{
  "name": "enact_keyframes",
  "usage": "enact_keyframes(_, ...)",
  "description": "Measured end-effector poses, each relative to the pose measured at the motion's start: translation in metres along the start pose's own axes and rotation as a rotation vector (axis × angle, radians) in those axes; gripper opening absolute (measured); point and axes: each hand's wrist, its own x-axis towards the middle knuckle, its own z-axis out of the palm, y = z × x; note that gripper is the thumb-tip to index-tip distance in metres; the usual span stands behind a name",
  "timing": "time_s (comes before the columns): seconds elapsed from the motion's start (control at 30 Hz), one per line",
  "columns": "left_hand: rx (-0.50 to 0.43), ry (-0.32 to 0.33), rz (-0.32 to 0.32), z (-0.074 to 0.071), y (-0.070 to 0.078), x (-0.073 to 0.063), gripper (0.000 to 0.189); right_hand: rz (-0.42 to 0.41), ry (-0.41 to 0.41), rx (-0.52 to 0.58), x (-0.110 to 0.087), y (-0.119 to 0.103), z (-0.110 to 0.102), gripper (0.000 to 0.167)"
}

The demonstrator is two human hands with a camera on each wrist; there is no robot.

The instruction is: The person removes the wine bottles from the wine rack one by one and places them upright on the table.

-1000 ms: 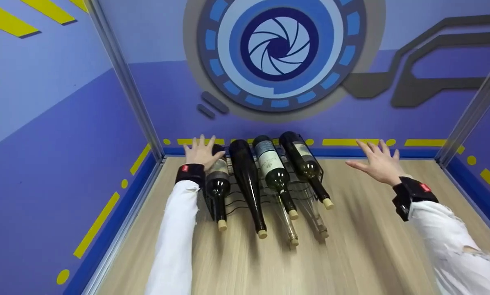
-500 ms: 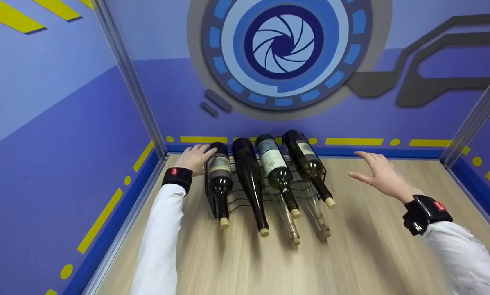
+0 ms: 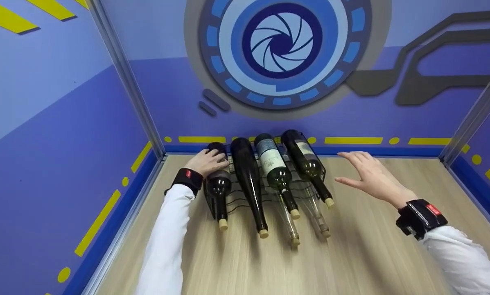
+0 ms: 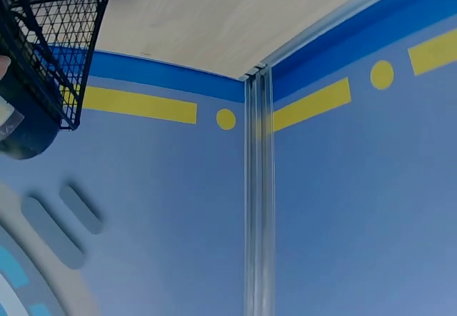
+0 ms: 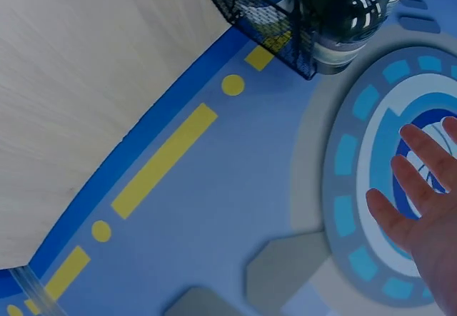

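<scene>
Left hand (image 3: 208, 163) has moved over leftmost bottle (image 3: 219, 187).

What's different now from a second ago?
The left hand, fingers spread before, now lays them across the leftmost bottle; whether it grips is unclear. The right hand moved left, nearer the rack, and holds nothing. The rack and bottles stayed put.

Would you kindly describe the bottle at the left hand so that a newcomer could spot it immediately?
On the pale tabletop stands a black wire rack of corked bottles. In its top row, find the dark bottle at the far left. Unlike its neighbours, it has the left hand over its body.
</scene>
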Motion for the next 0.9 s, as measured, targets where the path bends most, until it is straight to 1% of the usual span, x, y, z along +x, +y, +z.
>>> enact_keyframes(0.1, -0.033, -0.031, 0.048, 0.003, -0.001, 0.002, 0.042, -0.025, 0.002, 0.007, 0.003, -0.005, 0.000, 0.067)
enact_keyframes(0.17, -0.040, -0.056, 0.083, 0.004, -0.001, 0.005, 0.039, -0.043, 0.003, 0.009, 0.005, -0.007, 0.002, 0.066)
enact_keyframes(0.27, -0.026, -0.105, 0.138, 0.004, -0.001, 0.011, 0.032, -0.059, -0.003, 0.007, 0.006, -0.010, 0.004, 0.066)
enact_keyframes(0.4, 0.010, -0.178, 0.200, 0.001, -0.002, 0.020, 0.029, -0.059, -0.009, 0.007, 0.008, -0.012, 0.006, 0.066)
enact_keyframes(0.5, 0.056, -0.202, 0.241, -0.001, -0.003, 0.025, 0.026, -0.059, -0.010, 0.006, 0.008, -0.014, 0.008, 0.066)
enact_keyframes(0.57, 0.083, -0.195, 0.269, -0.001, -0.004, 0.027, 0.023, -0.067, -0.009, 0.005, 0.008, -0.014, 0.010, 0.067)
enact_keyframes(0.7, 0.096, -0.143, 0.311, 0.001, -0.005, 0.029, 0.018, -0.073, -0.008, 0.003, 0.005, -0.015, 0.013, 0.067)
enact_keyframes(0.8, 0.095, -0.104, 0.324, 0.004, -0.006, 0.029, 0.017, -0.067, -0.010, -0.001, 0.003, -0.014, 0.014, 0.066)
enact_keyframes(0.9, 0.075, -0.063, 0.323, 0.006, -0.007, 0.028, 0.017, -0.064, -0.015, -0.002, 0.003, -0.013, 0.015, 0.066)
